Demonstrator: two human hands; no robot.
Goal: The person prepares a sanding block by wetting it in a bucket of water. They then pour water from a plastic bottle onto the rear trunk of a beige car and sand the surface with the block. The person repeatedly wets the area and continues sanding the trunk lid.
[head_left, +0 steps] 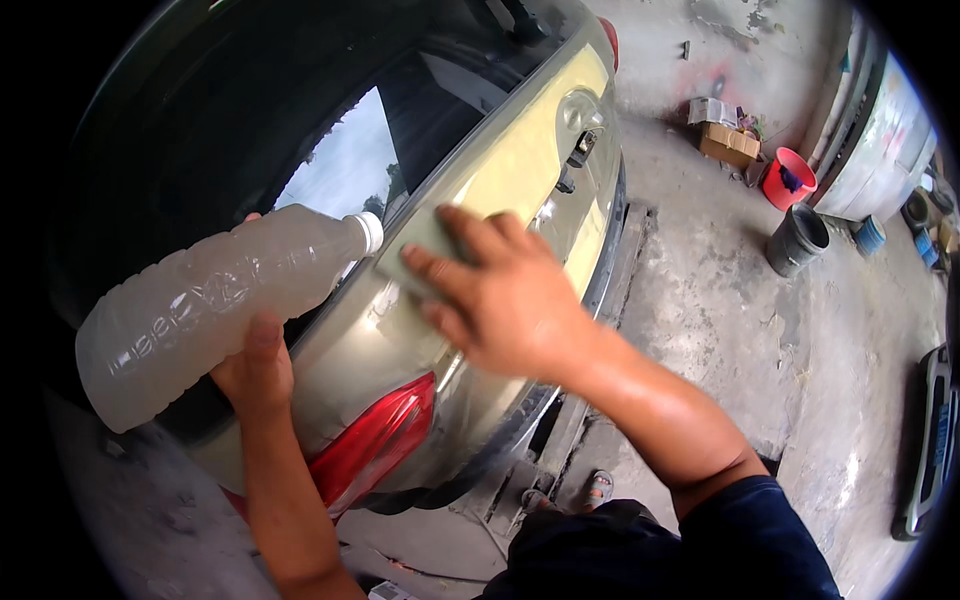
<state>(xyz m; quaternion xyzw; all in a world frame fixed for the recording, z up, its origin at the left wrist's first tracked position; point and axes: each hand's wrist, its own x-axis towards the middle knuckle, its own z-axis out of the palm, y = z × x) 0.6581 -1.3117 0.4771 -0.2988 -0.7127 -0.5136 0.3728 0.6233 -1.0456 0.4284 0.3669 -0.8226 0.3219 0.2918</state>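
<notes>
Tilted across the left side is a large clear plastic bottle (205,305) with a white cap, full of cloudy liquid. My left hand (260,370) grips it from below, thumb in front and most fingers hidden behind. My right hand (510,300) presses a flat grey-green pad (426,238) against the car's rear panel, just right of the bottle cap; motion blurs the fingers slightly. Bare yellowish patches show on the dull gold tailgate (515,125). Below my hands sits the red tail light (385,435), and the dark rear window (230,130) lies behind the bottle.
Along the car's right side runs a floor channel (625,260) in the concrete. Farther right stand a dark bucket (797,242), a red bucket (789,180) and a cardboard box (730,145). A detached bumper (935,440) lies at the right edge. My sandalled feet (600,488) are below.
</notes>
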